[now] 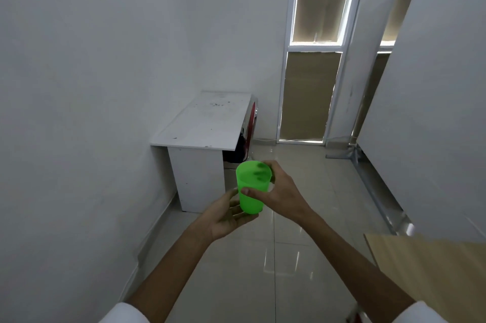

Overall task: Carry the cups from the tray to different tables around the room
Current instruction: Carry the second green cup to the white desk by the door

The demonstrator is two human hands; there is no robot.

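A translucent green plastic cup (251, 188) is held upright in front of me, above the tiled floor. My right hand (280, 192) grips it from the right side, thumb across the front and fingers showing through the far wall. My left hand (227, 216) is cupped under and against its base. A small white table (207, 122) stands ahead against the left wall, its top bare apart from dark specks. No tray is in view.
A wooden tabletop corner (431, 270) juts in at the lower right. A white partition panel (431, 112) on a metal foot stands at the right. Covered windows (313, 59) fill the far wall. A dark and red object (247, 135) sits under the white table.
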